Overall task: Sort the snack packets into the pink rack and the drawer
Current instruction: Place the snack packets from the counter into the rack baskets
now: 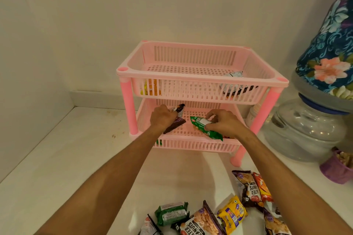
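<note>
A two-tier pink rack (pixel 202 79) stands on the white counter against the wall. Both my hands reach into its lower tier. My left hand (pixel 162 119) grips a dark brown packet (pixel 176 123) at the tier's left side. My right hand (pixel 222 123) pinches a green packet (pixel 207 129) that hangs over the tier's front edge. The upper tier holds an orange packet (pixel 150 87) at the left and a dark-and-silver packet (pixel 236 84) at the right. Several loose packets lie on the counter near me, among them a green one (pixel 171 213), a yellow one (pixel 234 213) and peanut packets (pixel 252 189). No drawer is in view.
A large clear water jar (pixel 305 129) under a floral cloth cover (pixel 330 49) stands right of the rack. A small purple cup (pixel 338 170) sits in front of it. A white bottle (pixel 252 116) stands behind the rack's right leg. Bare counter (pixel 66 158) stretches to the left.
</note>
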`<state>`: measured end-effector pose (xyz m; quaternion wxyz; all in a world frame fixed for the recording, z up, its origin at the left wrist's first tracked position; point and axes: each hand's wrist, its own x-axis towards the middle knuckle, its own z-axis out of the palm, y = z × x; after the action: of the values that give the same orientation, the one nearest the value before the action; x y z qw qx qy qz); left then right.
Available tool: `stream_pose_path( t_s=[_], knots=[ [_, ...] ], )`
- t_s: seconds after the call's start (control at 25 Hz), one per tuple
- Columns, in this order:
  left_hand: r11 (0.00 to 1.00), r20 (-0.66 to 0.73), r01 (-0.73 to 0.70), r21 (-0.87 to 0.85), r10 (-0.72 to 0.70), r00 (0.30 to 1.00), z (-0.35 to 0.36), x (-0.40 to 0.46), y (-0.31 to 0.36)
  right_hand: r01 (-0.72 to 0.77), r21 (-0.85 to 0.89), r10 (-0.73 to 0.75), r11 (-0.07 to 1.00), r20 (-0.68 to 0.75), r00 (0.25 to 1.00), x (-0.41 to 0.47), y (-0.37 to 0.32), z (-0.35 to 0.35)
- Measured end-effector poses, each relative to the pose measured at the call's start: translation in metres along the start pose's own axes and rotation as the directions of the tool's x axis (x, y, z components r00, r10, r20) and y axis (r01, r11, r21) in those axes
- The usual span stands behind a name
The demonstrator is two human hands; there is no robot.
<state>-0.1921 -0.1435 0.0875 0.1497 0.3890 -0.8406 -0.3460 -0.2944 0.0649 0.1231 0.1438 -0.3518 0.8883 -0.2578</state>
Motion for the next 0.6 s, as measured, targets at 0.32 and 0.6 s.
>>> stream_pose_path(
  t_s=[0.32, 0.6],
  knots=[
    [0.993, 0.068, -0.01, 0.118, 0.002, 0.998, 0.022, -0.001, -0.011, -0.128, -0.094, 0.109, 0.987, -0.188, 0.976, 0.019, 0.017, 0.028],
    [0.984, -0.031, -0.142, 0.106, 0.146, 0.989, 0.014, -0.019, -0.013, -0.132, -0.273, 0.069, 0.953, -0.228, 0.971, 0.036, 0.01, 0.054]
  ],
)
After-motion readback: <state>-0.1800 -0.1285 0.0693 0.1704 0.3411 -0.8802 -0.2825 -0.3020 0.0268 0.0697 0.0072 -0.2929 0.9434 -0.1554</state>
